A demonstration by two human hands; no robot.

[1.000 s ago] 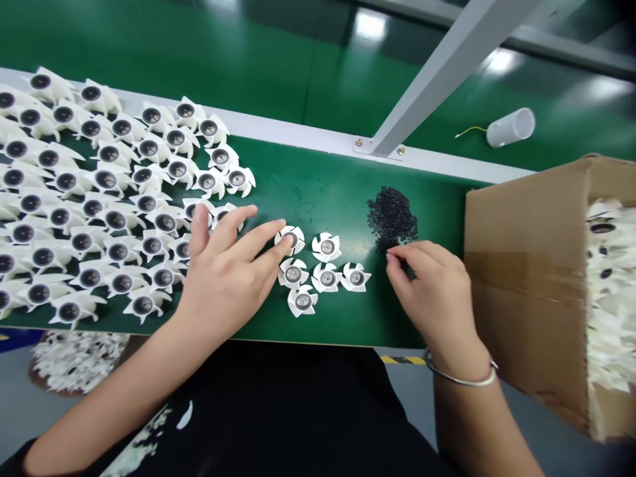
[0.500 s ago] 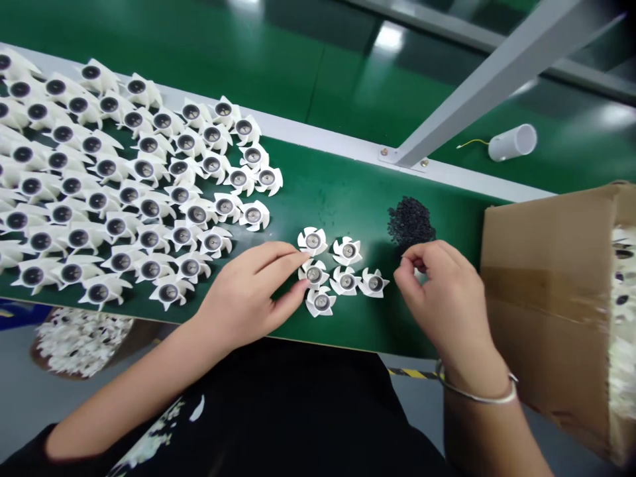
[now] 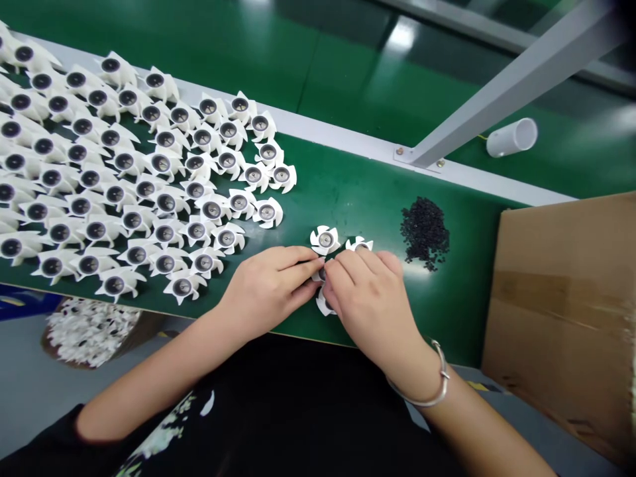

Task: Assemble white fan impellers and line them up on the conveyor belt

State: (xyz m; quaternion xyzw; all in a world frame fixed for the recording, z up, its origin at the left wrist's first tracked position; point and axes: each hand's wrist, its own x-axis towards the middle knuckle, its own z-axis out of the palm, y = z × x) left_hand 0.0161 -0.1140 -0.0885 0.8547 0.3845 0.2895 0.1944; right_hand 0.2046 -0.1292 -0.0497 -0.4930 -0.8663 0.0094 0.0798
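My left hand [image 3: 278, 281] pinches the rim of a small white fan wheel [image 3: 321, 274] that lies on the green table [image 3: 342, 175]. Most of that wheel is covered by fingers. Over its hub comes my right hand [image 3: 372, 295], thumb and fingers closed together; whatever they hold is hidden. Just above is another white fan wheel [image 3: 324, 240], and a further fan wheel [image 3: 358, 243] peeks out behind my right knuckles. Below the pinched one, a fan wheel [image 3: 324, 303] shows partly. A pile of tiny black pieces [image 3: 424, 232] lies right of my hands.
Many white fan wheels [image 3: 163, 163] stand in rows across the left side. At right is a large cardboard box [image 3: 561, 298]. A grey metal post [image 3: 497, 93] rises from the table's far rail. Under the left edge sits a container of white parts [image 3: 92, 331].
My right hand has moved left from beside the black pile to the fan wheel at my left hand, now covering neighbouring wheels. My left hand keeps its hold. The view has shifted slightly.
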